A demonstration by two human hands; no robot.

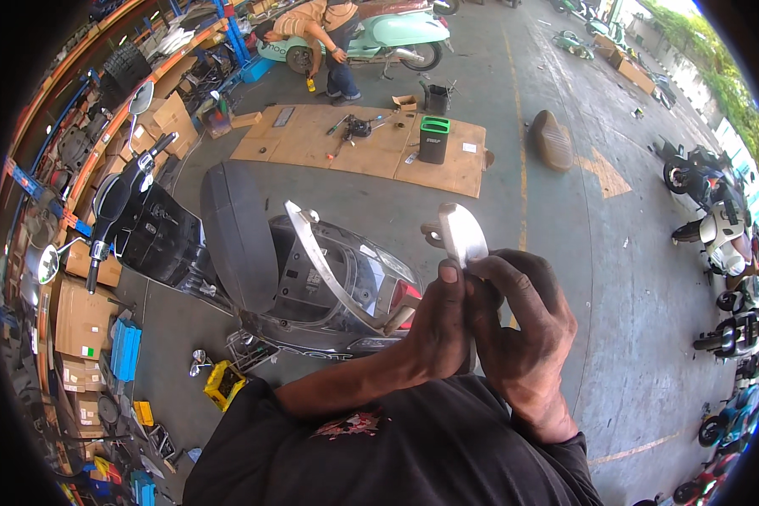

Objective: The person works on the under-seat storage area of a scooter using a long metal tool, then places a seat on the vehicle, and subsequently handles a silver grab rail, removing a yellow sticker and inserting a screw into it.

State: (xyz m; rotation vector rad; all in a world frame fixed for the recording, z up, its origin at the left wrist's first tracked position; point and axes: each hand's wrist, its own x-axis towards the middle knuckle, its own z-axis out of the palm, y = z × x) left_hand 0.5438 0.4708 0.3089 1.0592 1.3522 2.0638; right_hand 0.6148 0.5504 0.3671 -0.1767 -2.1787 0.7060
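Note:
Raised before my chest, both hands are closed around a silver grab rail (465, 234), a curved metal bar with a holed mounting tab at its upper end. My left hand (440, 329) grips it with the thumb upright along its side. Fingers of my right hand (524, 316) bend over it from the right, and the hands hide much of its lower part. To the left stands a black scooter (312, 316) with its seat (236, 236) tipped up. A similar silver rail (333, 278) runs along the scooter's rear side, apart from my hands.
Beyond the scooter lies a flat cardboard sheet (346, 160) with tools and a black, green-rimmed bin (434, 141). Another person (329, 38) bends beside a mint scooter (396, 38). A loose seat (553, 142) rests on the floor. Shelves with cardboard boxes (84, 316) line the left; parked scooters (721, 228) the right.

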